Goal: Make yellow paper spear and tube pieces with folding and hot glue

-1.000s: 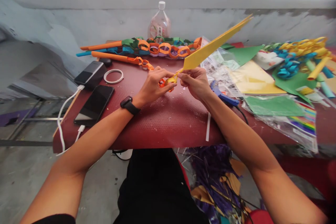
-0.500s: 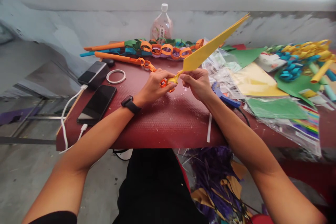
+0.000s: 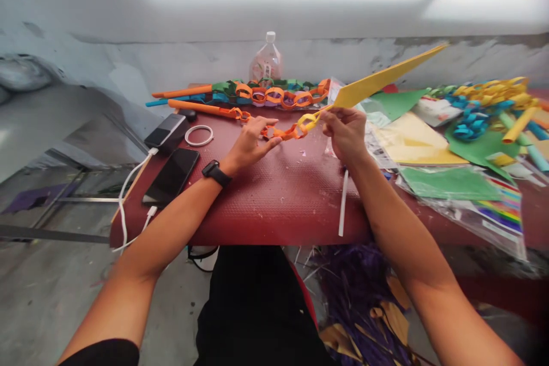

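Observation:
Pinched between the fingers of my right hand (image 3: 349, 132) is a yellow paper strip (image 3: 381, 77), its long wide end pointing up to the right. Yellow paper links (image 3: 307, 123) hang from it to the left and join an orange paper chain (image 3: 289, 132). My left hand (image 3: 254, 142) is beside the orange links, thumb and forefinger spread apart around them. Its lower fingers are partly hidden. A dark watch (image 3: 217, 172) is on my left wrist. Behind that hand, an orange rolled-paper stick (image 3: 195, 107) has orange links at its end.
Finished paper chains (image 3: 274, 96) and a clear bottle (image 3: 266, 60) stand at the back. A phone (image 3: 172, 176), a power bank (image 3: 166, 130) and a white ring (image 3: 199, 135) lie left. A glue stick (image 3: 343, 203) is near the front edge; green paper (image 3: 450, 182) and yellow chains (image 3: 493, 91) lie right.
My right hand has moved right with the yellow strip, drawing the yellow and orange links out between the hands. My left thumb and forefinger have come off the yellow paper and spread.

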The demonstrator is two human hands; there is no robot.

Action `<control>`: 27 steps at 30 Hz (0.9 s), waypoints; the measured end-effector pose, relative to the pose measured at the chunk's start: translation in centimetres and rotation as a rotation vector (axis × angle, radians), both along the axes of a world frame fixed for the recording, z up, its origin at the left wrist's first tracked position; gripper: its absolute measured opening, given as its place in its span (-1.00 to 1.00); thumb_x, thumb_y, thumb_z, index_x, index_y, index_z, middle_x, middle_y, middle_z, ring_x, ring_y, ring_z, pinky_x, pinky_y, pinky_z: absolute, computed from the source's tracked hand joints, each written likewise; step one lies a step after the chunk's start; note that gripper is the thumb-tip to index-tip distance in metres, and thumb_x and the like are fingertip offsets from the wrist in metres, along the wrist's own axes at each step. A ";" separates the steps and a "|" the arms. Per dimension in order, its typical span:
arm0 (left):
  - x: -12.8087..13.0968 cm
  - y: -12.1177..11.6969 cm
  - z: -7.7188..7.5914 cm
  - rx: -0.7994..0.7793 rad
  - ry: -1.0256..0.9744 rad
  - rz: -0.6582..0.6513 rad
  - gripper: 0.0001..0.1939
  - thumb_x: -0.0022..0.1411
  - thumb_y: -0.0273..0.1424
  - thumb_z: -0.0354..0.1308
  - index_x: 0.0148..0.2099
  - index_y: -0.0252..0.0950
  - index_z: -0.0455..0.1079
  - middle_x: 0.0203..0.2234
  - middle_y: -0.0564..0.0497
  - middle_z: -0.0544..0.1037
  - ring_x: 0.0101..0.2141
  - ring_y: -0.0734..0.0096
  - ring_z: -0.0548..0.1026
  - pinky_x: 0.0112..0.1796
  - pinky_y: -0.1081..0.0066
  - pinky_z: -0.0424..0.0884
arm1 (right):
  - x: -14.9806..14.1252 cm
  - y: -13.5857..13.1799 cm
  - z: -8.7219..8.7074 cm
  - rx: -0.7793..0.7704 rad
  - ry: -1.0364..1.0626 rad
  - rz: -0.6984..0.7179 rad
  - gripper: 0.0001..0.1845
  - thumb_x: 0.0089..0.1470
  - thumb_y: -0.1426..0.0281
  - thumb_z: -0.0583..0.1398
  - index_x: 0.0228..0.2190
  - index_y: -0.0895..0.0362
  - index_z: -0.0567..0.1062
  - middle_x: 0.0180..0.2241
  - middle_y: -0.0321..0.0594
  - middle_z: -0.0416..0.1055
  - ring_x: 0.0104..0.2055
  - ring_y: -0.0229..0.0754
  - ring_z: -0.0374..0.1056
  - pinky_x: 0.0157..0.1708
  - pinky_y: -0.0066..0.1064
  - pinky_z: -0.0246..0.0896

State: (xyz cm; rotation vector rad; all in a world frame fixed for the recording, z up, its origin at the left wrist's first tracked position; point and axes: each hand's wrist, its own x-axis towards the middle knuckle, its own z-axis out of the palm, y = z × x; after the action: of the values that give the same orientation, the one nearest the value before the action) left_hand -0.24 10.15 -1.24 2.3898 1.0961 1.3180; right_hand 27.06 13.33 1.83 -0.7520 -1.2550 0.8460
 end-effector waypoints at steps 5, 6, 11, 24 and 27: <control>-1.5 1.4 -0.4 -0.010 -0.026 0.062 -0.56 0.47 -0.18 0.35 0.25 -0.31 0.54 0.11 -0.24 0.71 0.05 0.10 0.64 0.15 0.07 0.54 | 3.0 2.5 0.2 -0.043 0.144 -0.113 -0.53 -0.26 0.18 0.63 -0.46 0.04 0.53 -0.57 -0.45 0.33 -0.62 -0.45 0.00 -0.68 -0.48 -0.05; -1.7 1.6 -0.6 -0.012 -0.032 0.067 -0.58 0.47 -0.20 0.34 0.24 -0.31 0.55 0.11 -0.25 0.71 0.06 0.10 0.64 0.15 0.06 0.55 | 3.4 2.9 0.0 -0.070 0.162 -0.129 -0.51 -0.26 0.19 0.64 -0.45 0.03 0.49 -0.60 -0.49 0.28 -0.62 -0.45 0.00 -0.68 -0.49 -0.05; -2.3 2.4 -1.1 -0.037 -0.040 0.116 -0.63 0.45 -0.24 0.32 0.19 -0.31 0.59 0.07 -0.24 0.70 0.01 0.11 0.64 0.11 0.06 0.57 | 4.6 4.1 -0.9 -0.188 0.195 -0.157 -0.45 -0.25 0.23 0.62 -0.42 0.00 0.39 -0.68 -0.64 0.10 -0.65 -0.44 -0.06 -0.70 -0.52 -0.10; -3.0 3.0 -2.7 -0.199 0.169 0.392 -0.75 0.37 -0.25 0.41 0.03 -0.21 0.65 0.10 -0.25 0.68 0.15 -0.20 0.55 0.20 -0.27 0.48 | 6.0 6.0 -2.0 -0.178 -0.014 -0.382 -0.62 -0.12 0.34 0.61 -0.49 0.11 0.53 -0.59 -0.43 0.33 -0.56 -0.39 0.13 -0.68 -0.55 0.00; -3.3 3.1 -2.6 -0.186 0.211 0.397 -0.72 0.36 -0.26 0.43 0.07 -0.23 0.65 0.15 -0.29 0.65 0.18 -0.26 0.52 0.18 -0.31 0.47 | 6.5 6.0 -1.7 -0.145 -0.089 -0.363 -0.62 -0.12 0.34 0.63 -0.52 0.11 0.55 -0.59 -0.39 0.36 -0.53 -0.37 0.17 -0.64 -0.53 0.00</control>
State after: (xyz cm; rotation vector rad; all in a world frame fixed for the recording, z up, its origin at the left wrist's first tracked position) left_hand -3.54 13.25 -3.85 2.2878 1.7421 1.0192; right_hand 33.57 19.29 0.14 -1.1062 -1.0973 0.6138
